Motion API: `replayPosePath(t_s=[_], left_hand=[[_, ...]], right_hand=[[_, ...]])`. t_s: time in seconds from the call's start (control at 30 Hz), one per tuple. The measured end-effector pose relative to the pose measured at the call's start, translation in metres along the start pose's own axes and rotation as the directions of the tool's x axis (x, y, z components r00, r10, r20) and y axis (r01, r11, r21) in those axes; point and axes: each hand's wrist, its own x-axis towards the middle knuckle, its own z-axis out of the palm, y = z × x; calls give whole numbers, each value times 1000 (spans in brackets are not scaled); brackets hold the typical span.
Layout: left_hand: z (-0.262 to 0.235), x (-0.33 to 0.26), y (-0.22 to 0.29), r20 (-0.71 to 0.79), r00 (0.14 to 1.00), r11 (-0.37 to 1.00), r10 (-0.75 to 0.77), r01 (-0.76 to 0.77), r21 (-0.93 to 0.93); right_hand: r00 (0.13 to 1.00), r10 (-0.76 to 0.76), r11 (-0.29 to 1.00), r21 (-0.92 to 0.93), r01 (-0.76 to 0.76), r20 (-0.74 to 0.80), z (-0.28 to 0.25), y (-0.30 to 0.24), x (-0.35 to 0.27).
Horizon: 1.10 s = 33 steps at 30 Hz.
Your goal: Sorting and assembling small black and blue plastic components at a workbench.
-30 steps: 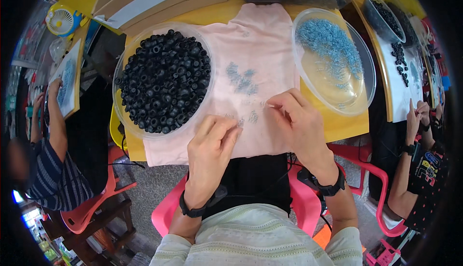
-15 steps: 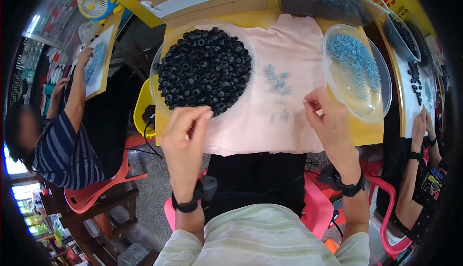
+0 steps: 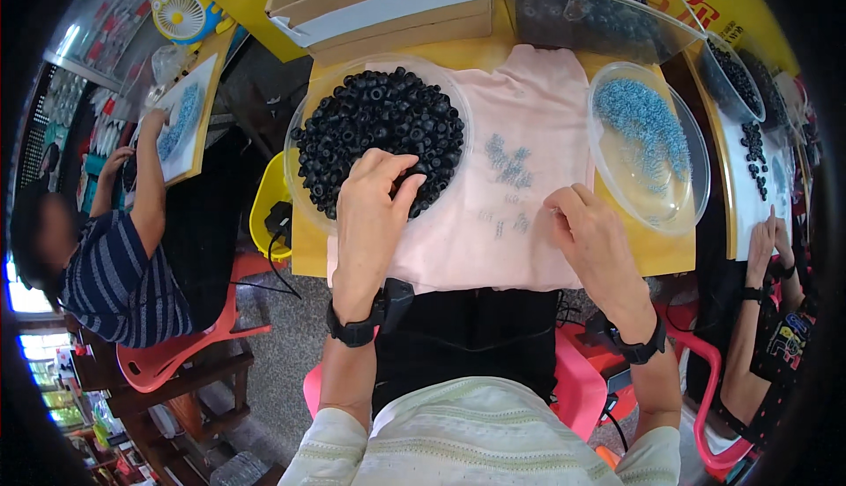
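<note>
- Since the earlier frame, the left hand [image 3: 374, 208] had moved from the near rim of the left bowl [image 3: 468, 142] to over its contents; the right hand [image 3: 595, 235] had shifted only slightly.
- Left hand: thumb and forefinger bent toward each other at the heap of black caps [image 3: 352, 125]; whether they pinched a cap could not be told.
- Right hand: fingers curled above the pink cloth [image 3: 529, 261], beside the loose blue springs [image 3: 508, 169]; whether anything was held could not be told.
- Black caps: heaped in the left bowl; judged light, fairly stiff and smooth enough to roll, best taken singly by the outer wall between thumb and forefinger.
- Blue springs: some in the right bowl [image 3: 643, 191], others loose on the cloth; they appeared to be fine coils, though too small to be certain. Judged very light, springy and easily tangled, best taken lightly across the coil.
- Counts: two hands, one heap of caps, one pink cloth, one cardboard box [image 3: 388, 6] and one clear bin [image 3: 608, 23] behind; caps and springs were too many and too crowded to count.
</note>
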Motion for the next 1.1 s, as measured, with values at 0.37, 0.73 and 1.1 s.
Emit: replayPosePath(t_s=[0.37,0.73,1.1], left_hand=[[-11,-1,14,-116,993,982,29,-50,-182],[-13,-74,45,230,965,29,-126,235,-972],[-7,-95,76,356,933,8,-52,357,-934]], right_hand=[[998,16,991,133,-8,-64,-3,9,-2],[975,161,863,501,-65,-150,-30,-40,-26],[962,-23,728,655,202,-271,-30,-78,-50]])
